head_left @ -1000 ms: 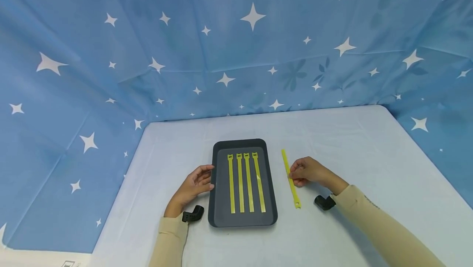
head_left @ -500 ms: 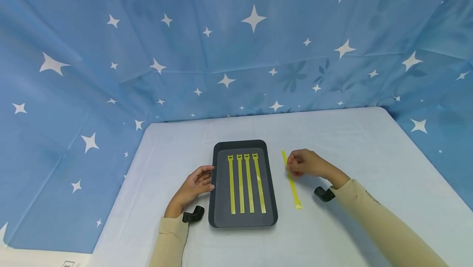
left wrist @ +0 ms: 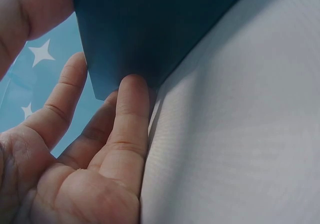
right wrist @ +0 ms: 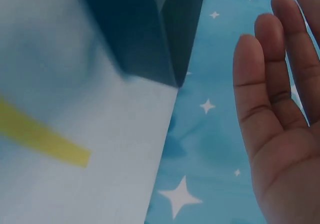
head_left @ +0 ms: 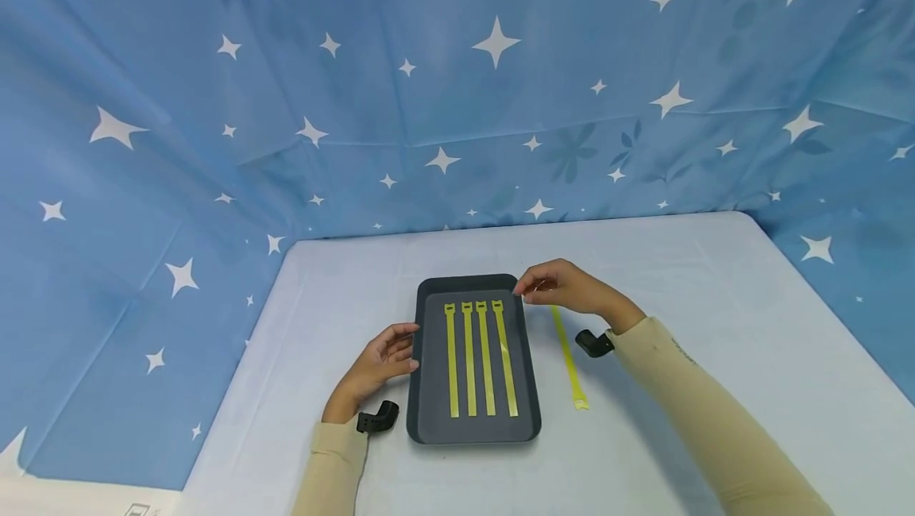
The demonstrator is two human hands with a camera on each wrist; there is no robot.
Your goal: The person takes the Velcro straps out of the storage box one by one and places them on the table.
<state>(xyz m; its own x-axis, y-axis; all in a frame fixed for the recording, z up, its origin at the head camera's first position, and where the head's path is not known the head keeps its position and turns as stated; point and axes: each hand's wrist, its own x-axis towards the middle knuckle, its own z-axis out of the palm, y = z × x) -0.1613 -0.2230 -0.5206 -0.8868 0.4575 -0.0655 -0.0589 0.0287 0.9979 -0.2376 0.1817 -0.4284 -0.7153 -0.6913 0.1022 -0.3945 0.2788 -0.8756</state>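
Several yellow hook-and-loop cable ties (head_left: 453, 365) lie side by side lengthwise in a dark grey tray (head_left: 473, 431), slotted heads toward the far end. My left hand (head_left: 380, 359) rests at the tray's left side; in the left wrist view its fingers (left wrist: 132, 108) touch the outer wall. My right hand (head_left: 565, 287) hovers by the tray's far right corner, holding nothing, its fingers (right wrist: 250, 78) extended in the right wrist view. Below that hand, one more yellow cable tie (head_left: 568, 357) lies on the table right of the tray, its far end partly covered by the hand.
The table (head_left: 343, 278) has a white cloth on it. Behind and beside it hangs a blue curtain (head_left: 357, 103) with white stars. A black wrist camera (head_left: 593, 343) sits at the right sleeve, another black wrist camera (head_left: 379, 418) at the left.
My right hand has lifted off the loose cable tie and moved away from me and left to the tray's far right corner. That tie stays on the table. The left hand keeps its place.
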